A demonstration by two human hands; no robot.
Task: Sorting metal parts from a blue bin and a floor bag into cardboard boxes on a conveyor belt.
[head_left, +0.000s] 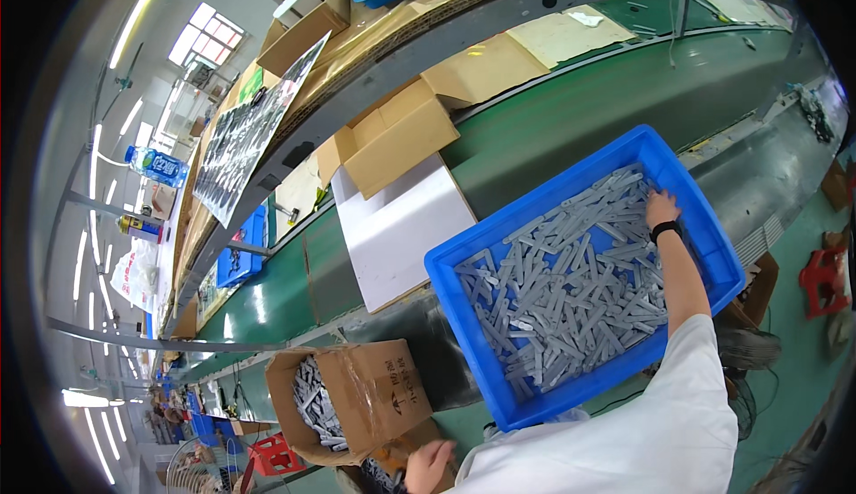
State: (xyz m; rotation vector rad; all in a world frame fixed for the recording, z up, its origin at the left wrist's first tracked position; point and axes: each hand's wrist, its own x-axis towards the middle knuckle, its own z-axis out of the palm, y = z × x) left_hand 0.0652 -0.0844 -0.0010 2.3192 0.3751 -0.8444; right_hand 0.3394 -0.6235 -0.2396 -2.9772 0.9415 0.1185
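Sleeve (682,378) nearest; beside right hand (662,210), fingers bent, many strips (571,298) seem left in bin (702,213); box (383,382) above half-curled left hand (430,465); holds unclear.

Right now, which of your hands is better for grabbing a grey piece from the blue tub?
Probably the right hand: it is inside the blue tub, by the grey pieces. The left hand is outside it, near a cardboard box.

A conveyor belt (571,124), strip lights (143,12) and heaped grey parts (563,302) show a factory.
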